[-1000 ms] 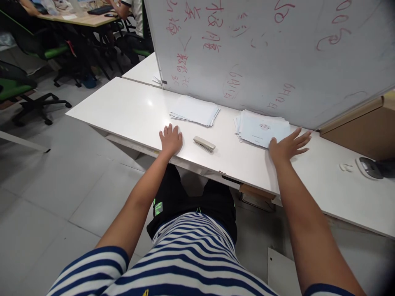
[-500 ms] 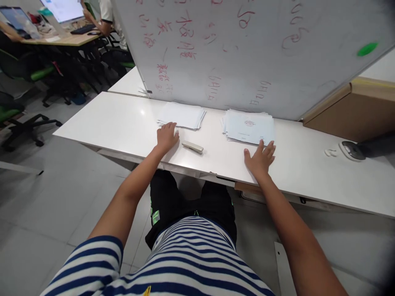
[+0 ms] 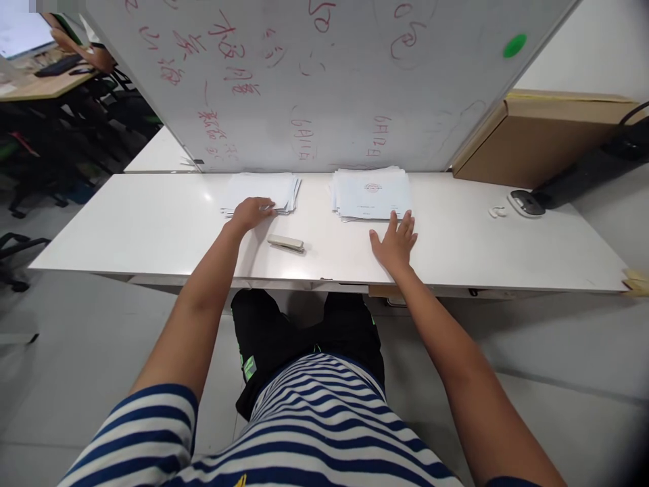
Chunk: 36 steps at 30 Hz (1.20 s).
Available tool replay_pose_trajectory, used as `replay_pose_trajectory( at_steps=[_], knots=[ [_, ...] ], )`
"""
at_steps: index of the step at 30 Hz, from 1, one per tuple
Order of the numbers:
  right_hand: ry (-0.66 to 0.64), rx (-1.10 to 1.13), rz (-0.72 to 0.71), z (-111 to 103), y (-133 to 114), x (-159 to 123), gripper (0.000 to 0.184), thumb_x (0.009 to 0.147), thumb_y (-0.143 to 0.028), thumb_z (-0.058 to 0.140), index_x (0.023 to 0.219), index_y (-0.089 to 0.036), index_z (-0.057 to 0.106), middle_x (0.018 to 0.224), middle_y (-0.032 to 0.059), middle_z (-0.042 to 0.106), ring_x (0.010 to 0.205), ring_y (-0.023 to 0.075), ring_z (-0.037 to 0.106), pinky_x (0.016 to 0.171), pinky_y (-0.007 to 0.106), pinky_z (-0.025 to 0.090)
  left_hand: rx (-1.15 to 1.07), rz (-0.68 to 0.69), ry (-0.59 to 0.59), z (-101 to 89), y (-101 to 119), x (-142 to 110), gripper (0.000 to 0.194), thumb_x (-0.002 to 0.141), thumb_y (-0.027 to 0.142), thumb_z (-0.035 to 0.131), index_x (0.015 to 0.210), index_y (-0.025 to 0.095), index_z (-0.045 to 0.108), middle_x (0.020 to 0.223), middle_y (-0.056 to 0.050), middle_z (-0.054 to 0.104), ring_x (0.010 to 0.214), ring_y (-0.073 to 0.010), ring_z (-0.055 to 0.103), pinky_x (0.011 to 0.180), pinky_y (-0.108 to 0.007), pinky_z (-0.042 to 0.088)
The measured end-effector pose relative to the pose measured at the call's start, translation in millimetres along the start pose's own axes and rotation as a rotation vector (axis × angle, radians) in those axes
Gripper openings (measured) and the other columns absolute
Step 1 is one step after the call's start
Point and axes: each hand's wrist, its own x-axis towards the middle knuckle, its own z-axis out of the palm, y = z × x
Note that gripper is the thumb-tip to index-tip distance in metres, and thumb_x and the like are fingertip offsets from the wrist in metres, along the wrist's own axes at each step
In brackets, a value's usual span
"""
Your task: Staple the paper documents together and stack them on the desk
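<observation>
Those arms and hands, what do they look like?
The left hand and right hand are bare: no gloves or rings show. The short left sleeve has blue and white stripes and a blue hem. Only a blue edge of the right sleeve shows.

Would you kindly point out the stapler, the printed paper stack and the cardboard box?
Stapler [image 3: 285, 242]: head view, its upper arm.
Printed paper stack [image 3: 374, 197]: head view, top sheet.
Cardboard box [image 3: 527, 143]: head view, side panel.

Pretty bright overall tbh. Small glare spot on the left of the worktop, soft shadow below the left hand, screen kinda washed out, lower right edge fading to black.
</observation>
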Motion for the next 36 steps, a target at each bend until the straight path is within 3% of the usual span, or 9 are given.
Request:
replay_pose_trajectory(
  at_steps=[3, 7, 12, 17, 26, 32, 36],
  knots=[
    [-0.015, -0.009, 0.001, 0.0, 0.4, 0.2, 0.076, 0.091, -0.052, 0.04, 0.154, -0.017, 0.015, 0.163, 0.0231, 0.001, 0.15, 0.0399, 0.003, 0.11, 0.07, 0.015, -0.029, -0.019, 0.012, 1.1, -1.4, 2.1, 0.039, 0.09, 0.043, 0.053, 0.119, 0.024, 0.07, 0.131, -0.004, 0.067, 0.117, -0.0255, 0.06, 0.097, -0.031, 0.044],
    [-0.034, -0.02, -0.006, -1.3, 0.7, 0.2, 0.076, 0.092, -0.053, 0.038, 0.154, -0.017, 0.012, 0.163, 0.0228, 0.0, 0.15, 0.04, 0.002, 0.11, 0.07, 0.015, 0.054, -0.052, 0.108, 6.8, 1.2, 0.1, 0.039, 0.095, 0.04, 0.04, 0.111, 0.021, 0.071, 0.112, -0.01, 0.073, 0.102, -0.0278, 0.064, 0.082, -0.034, 0.045],
    [-0.061, -0.022, 0.006, -2.0, 0.3, 0.3, 0.077, 0.093, -0.054, 0.036, 0.155, -0.016, 0.012, 0.163, 0.0226, 0.0, 0.15, 0.0396, 0.002, 0.112, 0.067, 0.013, 0.047, -0.17, 0.236, 15.6, 6.4, -4.0, 0.037, 0.094, 0.046, 0.043, 0.101, 0.022, 0.071, 0.1, -0.008, 0.074, 0.09, -0.0249, 0.062, 0.072, -0.031, 0.04],
    [-0.035, -0.025, -0.011, 0.3, 1.9, 1.1, 0.076, 0.093, -0.054, 0.036, 0.155, -0.019, 0.009, 0.163, 0.0223, 0.0, 0.149, 0.0407, 0.003, 0.109, 0.071, 0.015, 0.065, -0.2, 0.263, 16.4, 11.2, -3.8, 0.03, 0.09, 0.047, 0.051, 0.091, 0.023, 0.069, 0.096, -0.007, 0.073, 0.088, -0.0247, 0.061, 0.067, -0.031, 0.035],
    [-0.057, -0.027, 0.007, -2.4, -0.8, 0.3, 0.077, 0.093, -0.053, 0.038, 0.155, -0.016, 0.012, 0.163, 0.0223, 0.002, 0.15, 0.0391, 0.005, 0.112, 0.068, 0.013, 0.05, -0.204, 0.322, 11.1, 22.2, -9.6, 0.029, 0.093, 0.046, 0.046, 0.088, 0.022, 0.063, 0.098, -0.006, 0.072, 0.091, -0.0236, 0.061, 0.068, -0.032, 0.036],
    [0.006, 0.057, -0.071, -11.4, -2.9, -3.0, 0.068, 0.094, -0.051, 0.039, 0.152, -0.018, 0.025, 0.163, 0.0204, 0.012, 0.15, 0.037, 0.011, 0.112, 0.067, 0.018, 0.002, -0.125, 0.492, -8.1, 55.0, -38.3, 0.028, 0.098, 0.041, 0.042, 0.091, 0.021, 0.06, 0.1, -0.006, 0.07, 0.095, -0.0201, 0.063, 0.079, -0.031, 0.043],
    [0.009, 0.404, -0.211, -40.8, -27.4, -30.5, 0.06, 0.096, -0.058, 0.034, 0.142, -0.021, 0.044, 0.155, 0.0151, 0.036, 0.146, 0.0292, 0.03, 0.114, 0.053, 0.032, -0.029, 0.086, 0.63, -15.5, 96.5, -78.4, 0.032, 0.1, 0.041, 0.04, 0.097, 0.019, 0.062, 0.102, -0.008, 0.07, 0.101, -0.0205, 0.064, 0.085, -0.032, 0.047]
  ],
)
